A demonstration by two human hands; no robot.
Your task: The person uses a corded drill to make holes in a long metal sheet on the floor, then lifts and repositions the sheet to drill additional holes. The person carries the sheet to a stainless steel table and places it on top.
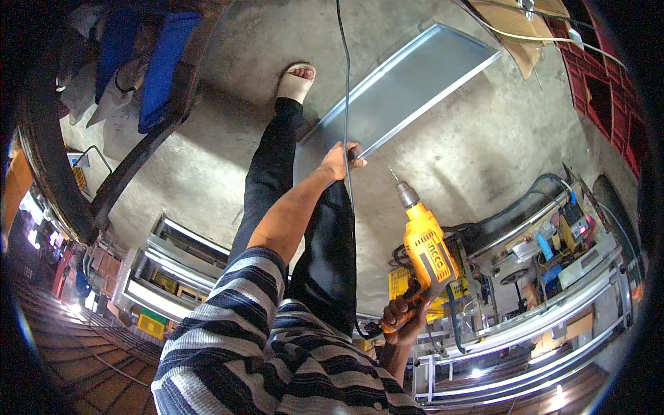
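A yellow corded power drill (430, 250) is in my right hand (403, 319), with the fingers wrapped round its handle. Its thin bit (393, 171) points up and away, just right of a long, shallow sheet-metal panel (415, 86) with raised edges. My left hand (337, 161) grips the panel's near end by the right corner, close to my thigh. Something small and dark shows at those fingers, too unclear to name. The bit is apart from the panel. A black cord (347, 104) hangs past my left wrist, crossing in front of the panel.
At right stands a metal-framed workbench (526, 332) crowded with tools and cables. A metal frame unit (166, 266) is at lower left. Blue sheets (164, 69) lean at upper left; cardboard (515, 31) and red crates (602, 83) are at upper right. My sandalled foot (296, 81) rests on concrete.
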